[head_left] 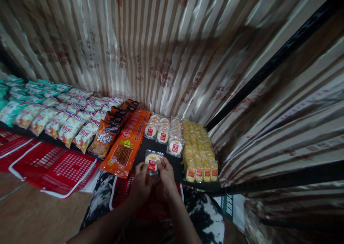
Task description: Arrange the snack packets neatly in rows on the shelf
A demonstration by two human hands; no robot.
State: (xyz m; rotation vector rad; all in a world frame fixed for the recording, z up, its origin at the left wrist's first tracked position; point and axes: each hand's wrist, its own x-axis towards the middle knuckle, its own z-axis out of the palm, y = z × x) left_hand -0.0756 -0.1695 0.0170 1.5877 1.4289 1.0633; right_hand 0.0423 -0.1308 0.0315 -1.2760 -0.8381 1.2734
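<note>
Between both hands is a round white cracker in a clear wrapper (152, 162) with a red label facing me. My left hand (141, 183) pinches its lower left side, and my right hand (166, 172) grips its right edge. Just beyond, rows of similar wrapped round crackers (163, 135) stand on the black shelf (173, 165). Left of my hands lies a large orange snack packet (123, 152) with a window showing brown sticks. To the right are rows of small yellow wrapped packets (199, 170) with red labels.
Further left on the shelf are black-and-orange bags (103, 138), white snack bags (70, 127) and teal bags (12, 111). Red baskets (56, 165) with white handles sit below the shelf edge. Another red basket (122, 190) is beneath my hands. Striped sheeting (161, 46) hangs behind; a black post (258, 71) slants at right.
</note>
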